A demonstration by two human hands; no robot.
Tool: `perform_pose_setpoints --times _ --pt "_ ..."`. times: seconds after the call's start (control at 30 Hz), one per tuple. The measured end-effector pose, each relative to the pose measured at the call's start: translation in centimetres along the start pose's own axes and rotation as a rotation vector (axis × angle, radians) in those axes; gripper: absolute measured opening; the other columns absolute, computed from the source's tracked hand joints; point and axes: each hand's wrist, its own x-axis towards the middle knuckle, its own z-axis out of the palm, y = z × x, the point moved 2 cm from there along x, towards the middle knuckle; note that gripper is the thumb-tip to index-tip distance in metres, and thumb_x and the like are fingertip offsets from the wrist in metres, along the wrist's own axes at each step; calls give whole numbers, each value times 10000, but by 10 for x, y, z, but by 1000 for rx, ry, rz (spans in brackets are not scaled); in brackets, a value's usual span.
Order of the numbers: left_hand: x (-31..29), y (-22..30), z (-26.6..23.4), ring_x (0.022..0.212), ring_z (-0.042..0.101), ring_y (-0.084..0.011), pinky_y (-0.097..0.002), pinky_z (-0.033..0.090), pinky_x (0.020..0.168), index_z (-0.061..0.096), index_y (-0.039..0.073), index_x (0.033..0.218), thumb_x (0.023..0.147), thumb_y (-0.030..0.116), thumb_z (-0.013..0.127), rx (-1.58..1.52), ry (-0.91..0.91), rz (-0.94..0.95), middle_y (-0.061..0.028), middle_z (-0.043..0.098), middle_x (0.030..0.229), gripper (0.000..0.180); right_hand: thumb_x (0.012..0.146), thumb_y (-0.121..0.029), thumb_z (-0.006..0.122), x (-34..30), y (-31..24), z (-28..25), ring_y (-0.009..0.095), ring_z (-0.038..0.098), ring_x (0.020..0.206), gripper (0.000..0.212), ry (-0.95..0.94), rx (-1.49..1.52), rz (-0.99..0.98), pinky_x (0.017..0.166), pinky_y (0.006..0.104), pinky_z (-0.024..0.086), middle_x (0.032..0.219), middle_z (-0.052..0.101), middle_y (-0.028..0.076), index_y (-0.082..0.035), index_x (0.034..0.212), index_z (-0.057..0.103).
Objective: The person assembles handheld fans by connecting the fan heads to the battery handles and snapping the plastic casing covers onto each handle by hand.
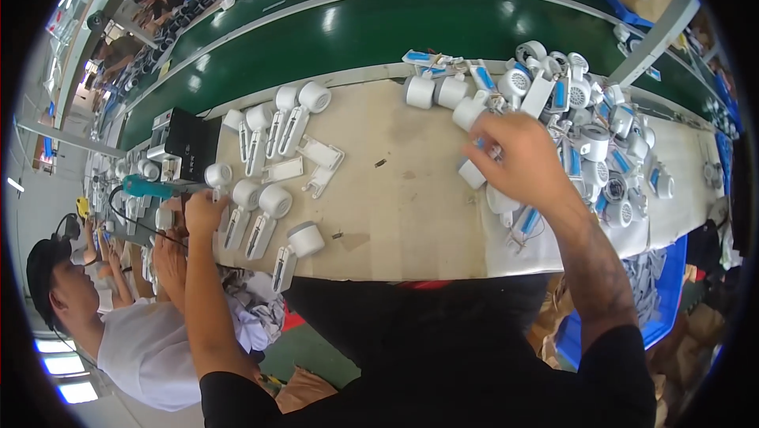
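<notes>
My left hand is closed at the left end of the table, around the narrow part of a white round-headed device; its head sticks out above my fist. My right hand is at the near left side of a heap of similar devices, with fingers curled and thumb bent in. Whatever it grips is mostly hidden by the fingers. Just beyond it lies a white round head. Between my hands, several devices with slotted handles lie in loose rows, beside flat white handle covers.
A black box and a teal power tool with a cable stand at the left. Beyond the table runs a green conveyor. A co-worker in a white shirt sits at the left, hands near mine. A blue bin holds grey parts.
</notes>
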Motion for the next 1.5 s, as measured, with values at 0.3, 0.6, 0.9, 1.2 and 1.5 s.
perform_pose_setpoints --times 0.3,0.6,0.9,1.2,1.5 --pt "-29 80 -12 807 690 -148 -280 517 752 724 -1 1024 930 297 696 -729 384 0 -79 741 863 313 757 -105 696 121 66 142 302 649 984 342 -72 -685 -303 793 448 498 1031 650 86 -183 1088 658" --pt "-114 252 -47 1153 605 -304 -399 460 991 584 65 1347 704 213 878 -692 331 449 -169 681 1174 722 771 -261 828 110 -47 43 174 683 829 415 -151 253 137 737 303 531 918 706 72 -48 1069 634" --pt "-141 303 -16 892 706 -252 -365 588 779 526 -6 1318 976 241 635 -1851 -579 240 -194 679 1093 436 884 -224 781 50 -59 22 94 650 891 378 -61 1036 400 771 237 515 982 713 74 28 1112 616" --pt "-158 310 -39 753 715 -314 -416 615 642 587 -47 1187 982 214 492 -1952 -574 -30 -229 670 1061 345 918 -182 737 28 -60 21 125 630 1012 462 -69 1185 151 884 279 509 1097 686 80 18 1287 545" --pt "-165 315 -60 895 712 -218 -334 617 695 641 -51 1140 963 121 601 -1865 -795 90 -134 703 1002 249 910 -166 740 28 -63 18 134 617 1041 486 -145 1215 85 917 301 500 1103 674 74 4 1312 529"
